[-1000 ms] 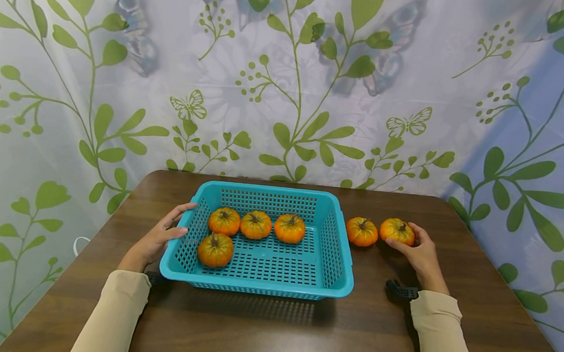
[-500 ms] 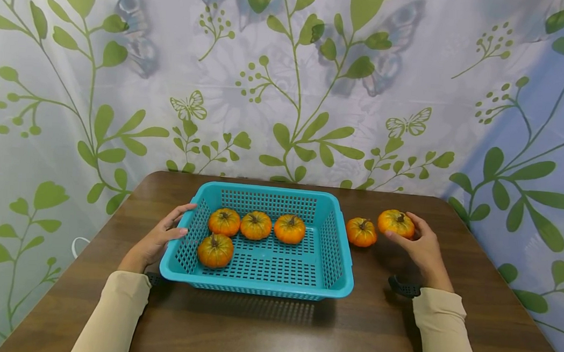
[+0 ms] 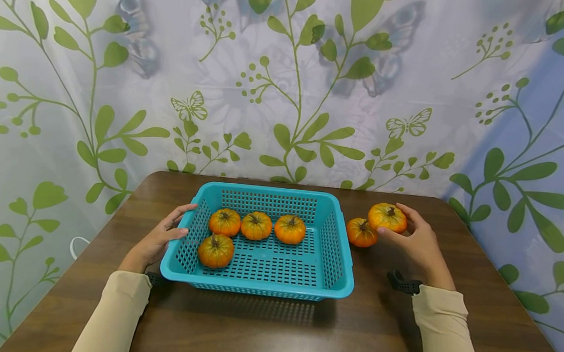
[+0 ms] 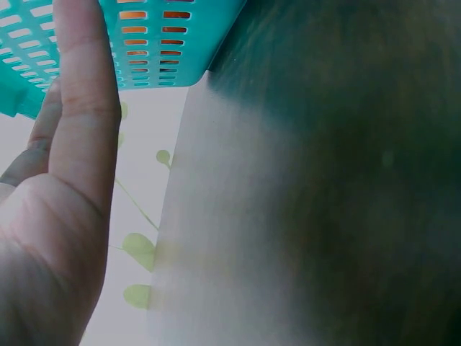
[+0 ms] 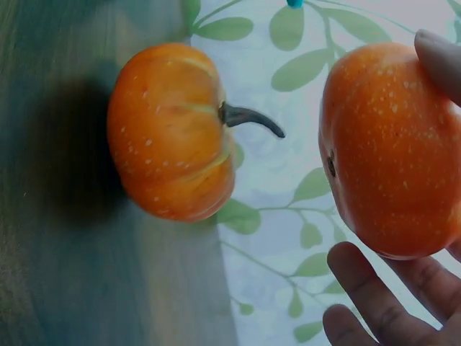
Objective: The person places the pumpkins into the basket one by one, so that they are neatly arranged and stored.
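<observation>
My right hand [image 3: 420, 243] holds a small orange pumpkin [image 3: 387, 217] between thumb and fingers, raised above the table. Its smooth underside shows in the right wrist view. Just left of it, a second pumpkin [image 3: 362, 233] sits on the table beside a turquoise basket [image 3: 256, 287], its curved dark stem visible in the right wrist view. Several pumpkins lie inside the basket, three along the back and one pumpkin [image 3: 216, 251] at the front left. My left hand [image 3: 154, 241] rests against the basket's left side with fingers extended, one straight finger plain in the left wrist view.
A brown wooden table [image 3: 262, 336] bears everything. Behind it hangs a pale curtain [image 3: 287, 90] printed with green leaves and butterflies. A thin white cable loop [image 3: 75, 247] shows past the table's left edge.
My right hand has lifted its pumpkin off the table and carried it left, to beside and above the other loose pumpkin. The left hand and the basket have stayed in place.
</observation>
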A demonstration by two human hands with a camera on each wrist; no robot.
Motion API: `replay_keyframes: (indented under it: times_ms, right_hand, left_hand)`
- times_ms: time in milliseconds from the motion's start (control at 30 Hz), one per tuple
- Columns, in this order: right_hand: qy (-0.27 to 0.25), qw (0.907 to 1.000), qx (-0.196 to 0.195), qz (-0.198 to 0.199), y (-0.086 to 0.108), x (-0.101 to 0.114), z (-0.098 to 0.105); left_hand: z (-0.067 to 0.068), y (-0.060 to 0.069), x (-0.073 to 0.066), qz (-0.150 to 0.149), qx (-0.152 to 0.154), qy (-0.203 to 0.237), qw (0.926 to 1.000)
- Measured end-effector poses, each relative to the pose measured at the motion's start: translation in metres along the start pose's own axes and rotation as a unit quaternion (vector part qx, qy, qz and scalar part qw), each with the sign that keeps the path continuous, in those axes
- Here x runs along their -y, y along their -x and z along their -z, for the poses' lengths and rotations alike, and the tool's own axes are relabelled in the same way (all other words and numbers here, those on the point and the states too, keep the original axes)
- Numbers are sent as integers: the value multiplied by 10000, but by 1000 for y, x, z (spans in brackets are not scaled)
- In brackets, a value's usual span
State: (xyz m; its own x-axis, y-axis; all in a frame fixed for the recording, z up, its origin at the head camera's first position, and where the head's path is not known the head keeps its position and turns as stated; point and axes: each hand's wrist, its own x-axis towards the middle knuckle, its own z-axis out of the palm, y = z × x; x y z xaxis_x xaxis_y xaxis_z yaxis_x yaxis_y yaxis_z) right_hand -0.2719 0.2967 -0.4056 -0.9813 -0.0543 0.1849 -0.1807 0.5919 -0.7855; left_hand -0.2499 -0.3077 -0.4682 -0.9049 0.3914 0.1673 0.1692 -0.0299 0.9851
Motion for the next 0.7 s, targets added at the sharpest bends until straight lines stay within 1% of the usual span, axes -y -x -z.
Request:
replay_keyframes:
  times_ms: [167, 367, 533, 700]
  right_hand:
    - [39, 9996, 128, 254, 2, 8, -1]
    - [240, 9976, 232, 614, 5, 20, -1]
    - [451, 9955, 332, 769, 7, 31, -2]
    - [506, 9935, 428, 923, 9, 37, -3]
  left_hand:
    - [0, 1, 0, 40, 4, -17, 10000]
    - [-1, 1, -1, 67, -29, -32, 10000]
    - [-1, 1, -3, 60, -58, -16, 10000]
    - [-1, 1, -3, 40, -63, -78, 9999]
